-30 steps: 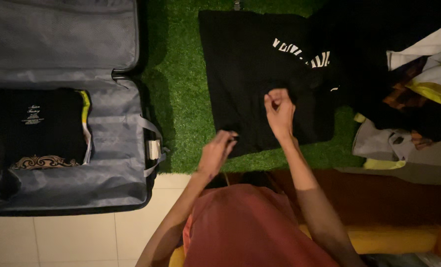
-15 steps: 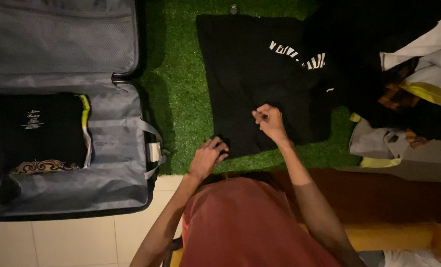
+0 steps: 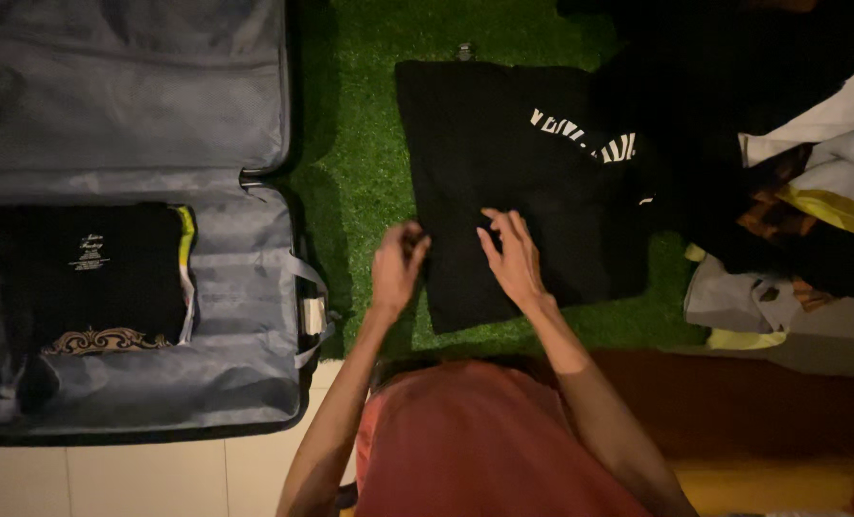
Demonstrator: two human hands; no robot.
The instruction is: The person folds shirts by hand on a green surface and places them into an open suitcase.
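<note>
- On the green turf mat in front of me lies a black t-shirt, folded into a rough rectangle, with white curved lettering showing near its right edge.
- My right hand rests flat on the lower part of that shirt, fingers spread a little apart and pressed on the cloth, gripping nothing.
- My left hand sits at the shirt's lower left edge, fingers curled loosely; I cannot tell whether they pinch the fabric or only touch it.
- Both of my forearms reach up from my reddish lap toward the shirt.
- To the left, just beside the turf, an open grey suitcase lies flat, its lid half above and its tray half below.
- Inside the lower half sits 1 stack of folded dark clothes, with a yellow-green edge showing on its right side.
- To the right of the shirt, a loose heap of clothes in black, white, yellow and grey partly overlaps the turf.
</note>
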